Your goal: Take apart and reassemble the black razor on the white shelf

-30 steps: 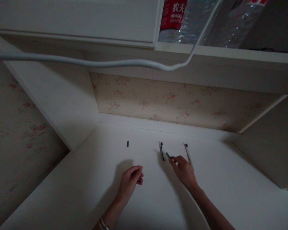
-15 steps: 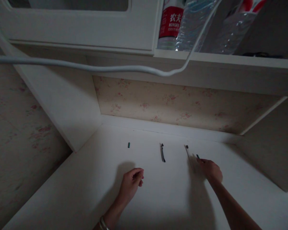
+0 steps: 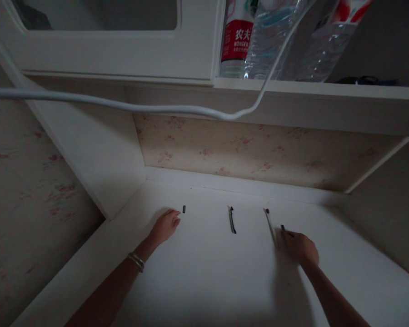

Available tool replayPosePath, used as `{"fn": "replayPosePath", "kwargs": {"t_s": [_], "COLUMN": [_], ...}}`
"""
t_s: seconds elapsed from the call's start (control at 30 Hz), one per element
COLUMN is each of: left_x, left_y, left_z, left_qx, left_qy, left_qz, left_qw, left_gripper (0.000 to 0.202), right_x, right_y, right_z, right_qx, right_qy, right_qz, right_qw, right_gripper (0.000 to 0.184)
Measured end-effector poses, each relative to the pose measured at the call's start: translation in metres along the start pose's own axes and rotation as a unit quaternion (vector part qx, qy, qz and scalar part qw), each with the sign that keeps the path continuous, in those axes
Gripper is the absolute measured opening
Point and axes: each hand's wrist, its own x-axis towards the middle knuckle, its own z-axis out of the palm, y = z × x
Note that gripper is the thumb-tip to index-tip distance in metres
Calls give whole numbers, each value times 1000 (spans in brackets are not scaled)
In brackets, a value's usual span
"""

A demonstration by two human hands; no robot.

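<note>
My left hand (image 3: 165, 225) reaches over the white surface with its fingers stretched out and apart, just left of a small dark green and black piece (image 3: 184, 209). A small gap shows between fingertips and piece. Farther right lies a slim, slightly curved black object (image 3: 232, 221) with a paler edge. Beside it is a thin white stick with a dark head (image 3: 271, 227), much like a toothbrush. My right hand (image 3: 301, 248) is closed at the right of that stick, pinching a small dark object (image 3: 282, 227) whose tip sticks out past the fingers. The rest of it is hidden.
A white cable (image 3: 177, 109) hangs across the view in front of the shelf. Above the white desktop (image 3: 207, 277), a shelf (image 3: 320, 89) holds plastic bottles (image 3: 236, 41). A white side panel (image 3: 98, 154) bounds the left; flowered wallpaper (image 3: 241, 150) covers the back.
My left hand has moved left and away from me to the green and black piece, its fingers opening out. My right hand stays nearly in place, still pinching the dark object.
</note>
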Motion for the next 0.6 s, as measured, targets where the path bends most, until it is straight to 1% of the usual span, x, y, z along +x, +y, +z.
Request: {"fn": "replayPosePath", "kwargs": {"t_s": [0.13,0.2,0.27,0.33,0.43,0.5,0.6], "left_x": [24,34,44,51,57,58,56], "left_y": [-6,-9,-14,-17,-20,-19,-13], "left_z": [7,11,16,19,21,20,17], "left_qx": [22,30,35,38,37,34,28], "left_qy": [-15,-30,-48,-64,-83,-87,-76], "left_qz": [22,29,33,38,41,40,34], "left_qw": [999,999,998,997,995,995,996], "left_gripper": [32,35,37,40,40,37,33], "right_x": [-8,-16,-28,-42,-60,-67,-66], "right_y": [-4,-11,-25,-43,-78,-102,-135], "right_z": [-8,-11,-11,-7,8,22,40], "right_qx": [-4,-6,-7,-4,4,12,16], "right_qy": [22,43,61,65,47,32,14], "right_qz": [-21,-43,-84,-142,-208,-236,-240], "right_qw": [1000,998,995,988,977,971,971], "right_gripper": [50,50,47,40,34,32,35]}}
